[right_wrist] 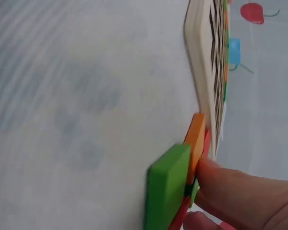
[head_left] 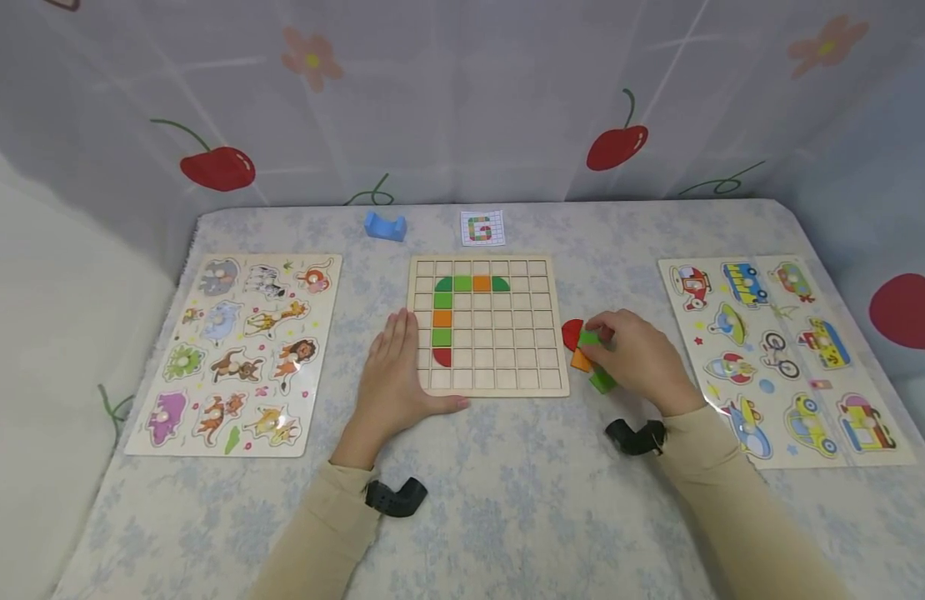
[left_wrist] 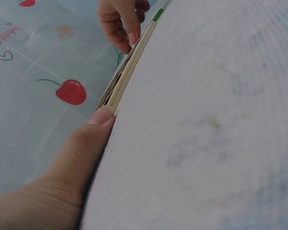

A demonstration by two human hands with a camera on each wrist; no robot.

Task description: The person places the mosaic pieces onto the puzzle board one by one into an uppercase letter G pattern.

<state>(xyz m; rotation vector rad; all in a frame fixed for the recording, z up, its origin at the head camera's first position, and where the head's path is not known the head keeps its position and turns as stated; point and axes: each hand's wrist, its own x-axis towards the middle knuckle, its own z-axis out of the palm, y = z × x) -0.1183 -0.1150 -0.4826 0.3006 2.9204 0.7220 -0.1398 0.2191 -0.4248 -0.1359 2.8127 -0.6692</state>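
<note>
A wooden grid board (head_left: 511, 367) lies in the middle of the table, with green, orange and red pieces set in a hooked line in its upper left. My left hand (head_left: 395, 387) rests against the board's left side, fingers straight, its thumb at the near edge. Right of the board, my right hand (head_left: 635, 358) has its thumb and fingertips about a green block (head_left: 588, 337) in a small pile. Around it lie a red rounded piece (head_left: 572, 335), an orange block (head_left: 580, 361) and another green block (right_wrist: 168, 187). The fingers partly hide the pile.
Behind the board are a small pattern card (head_left: 482, 228) and a blue holder (head_left: 385, 227). An animal puzzle board (head_left: 233, 417) lies at the left, a vehicle puzzle board (head_left: 770, 400) at the right, close to my right forearm. A printed curtain (head_left: 447, 100) hangs behind the table.
</note>
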